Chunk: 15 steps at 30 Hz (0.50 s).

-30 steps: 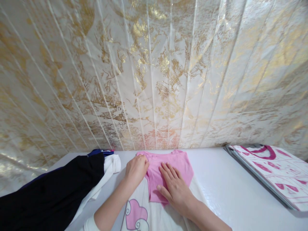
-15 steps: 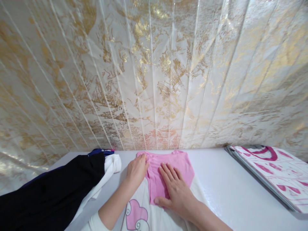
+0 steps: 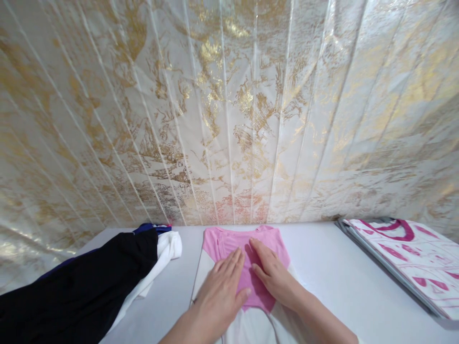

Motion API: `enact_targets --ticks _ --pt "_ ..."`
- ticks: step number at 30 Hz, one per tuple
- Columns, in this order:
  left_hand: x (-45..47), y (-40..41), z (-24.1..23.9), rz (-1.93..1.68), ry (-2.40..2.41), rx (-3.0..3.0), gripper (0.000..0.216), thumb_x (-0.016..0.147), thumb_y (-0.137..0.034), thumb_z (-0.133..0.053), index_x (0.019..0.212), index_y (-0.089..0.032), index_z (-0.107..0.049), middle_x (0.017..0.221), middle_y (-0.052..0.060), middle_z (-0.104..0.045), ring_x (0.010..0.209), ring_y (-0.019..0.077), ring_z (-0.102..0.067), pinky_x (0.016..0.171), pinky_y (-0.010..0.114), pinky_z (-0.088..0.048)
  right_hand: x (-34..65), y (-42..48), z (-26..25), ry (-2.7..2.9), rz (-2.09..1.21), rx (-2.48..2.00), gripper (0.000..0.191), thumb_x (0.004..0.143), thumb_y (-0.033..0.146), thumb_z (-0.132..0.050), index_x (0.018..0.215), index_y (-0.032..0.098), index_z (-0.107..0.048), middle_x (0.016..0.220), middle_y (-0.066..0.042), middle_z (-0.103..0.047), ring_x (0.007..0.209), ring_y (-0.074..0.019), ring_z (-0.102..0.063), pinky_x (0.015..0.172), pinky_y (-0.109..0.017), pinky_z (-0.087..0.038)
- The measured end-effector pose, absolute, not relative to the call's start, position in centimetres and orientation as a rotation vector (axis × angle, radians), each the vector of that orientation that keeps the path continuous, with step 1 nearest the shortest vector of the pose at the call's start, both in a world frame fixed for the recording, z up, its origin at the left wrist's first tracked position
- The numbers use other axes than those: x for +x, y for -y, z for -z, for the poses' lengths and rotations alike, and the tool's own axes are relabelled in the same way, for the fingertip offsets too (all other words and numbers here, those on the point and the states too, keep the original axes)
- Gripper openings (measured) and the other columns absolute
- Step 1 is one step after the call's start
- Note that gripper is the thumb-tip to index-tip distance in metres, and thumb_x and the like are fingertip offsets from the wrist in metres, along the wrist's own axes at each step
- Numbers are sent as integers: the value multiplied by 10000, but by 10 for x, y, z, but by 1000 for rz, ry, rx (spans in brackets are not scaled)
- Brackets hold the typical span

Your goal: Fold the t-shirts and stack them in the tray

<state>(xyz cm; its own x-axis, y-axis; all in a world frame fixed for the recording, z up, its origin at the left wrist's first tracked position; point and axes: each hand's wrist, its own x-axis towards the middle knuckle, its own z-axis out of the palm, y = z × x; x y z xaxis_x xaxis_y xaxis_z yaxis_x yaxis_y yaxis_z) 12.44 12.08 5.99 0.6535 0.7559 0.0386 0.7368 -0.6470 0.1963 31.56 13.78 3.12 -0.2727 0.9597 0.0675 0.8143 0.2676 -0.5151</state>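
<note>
A pink-and-white soft cloth shirt (image 3: 260, 297) lies flat on the smooth white table (image 3: 330, 267) in front of us, midway between two groups of clothes, its white lower part running out of our view at the bottom. Nearest to us, over its left side, our bare left hand (image 3: 217, 296) rests palm down, fingers straight and close together, the thumb standing apart and pointing inward across the pink cloth. Just beside it, our bare right hand (image 3: 278, 277) lies on the pink part too, fingers held narrow and slightly bent, thumb a little apart; we cannot tell whether either hand pinches any cloth beneath it. Beyond our fingertips we see faint creases in the pink cloth and the neckline at the far end.

Off to our left lies a long, loose black cloth garment (image 3: 86, 286), with a rumpled white cloth garment (image 3: 168, 246) along its inner side and a bunched dark blue cloth (image 3: 145, 227) at its far end. Well to our right, a folded white garment with magenta print and a round magenta collar (image 3: 423, 267) lies on flat grey folded cloth (image 3: 380, 274). Behind the table we face a shiny cream wall covering with gold patterns and raised lines (image 3: 229, 119).
</note>
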Motion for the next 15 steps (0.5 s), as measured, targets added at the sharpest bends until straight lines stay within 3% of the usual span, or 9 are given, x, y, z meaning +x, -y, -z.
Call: enact_targets --ticks 3,7,11,15 --pt "110 -109 -48 -12 -1066 2727 688 980 -545 -329 1517 -141 -180 1564 109 -150 1446 259 -167 1171 454 -204 317 -138 -29 2313 -337 -1664 603 948 410 -396 1471 117 -348 1550 -110 -270 1445 -246 -198 1176 -437 -186" --pt "104 -98 -54 129 -1274 2653 813 915 -636 -392 1486 -73 -263 1529 178 -131 1426 347 -147 1156 505 -220 313 -135 -30 2333 -191 -1753 664 939 583 -362 1482 201 -331 1558 -83 -222 1447 -290 -168 1163 -492 -183" --pt "113 -92 -67 210 -1516 2559 910 846 -653 -500 1430 26 -340 1472 278 -155 1388 431 -162 1124 581 -237 313 -135 -29 2326 -116 -1760 691 919 641 -351 1480 239 -329 1558 -87 -209 1439 -326 -179 1144 -533 -193" --pt "125 -97 -67 126 -1404 2622 879 854 -608 -531 1449 0 -311 1492 242 -118 1399 392 -175 1135 533 -261 315 -136 -26 2332 -78 -1752 681 920 638 -348 1480 252 -326 1555 -93 -208 1432 -348 -188 1128 -554 -208"
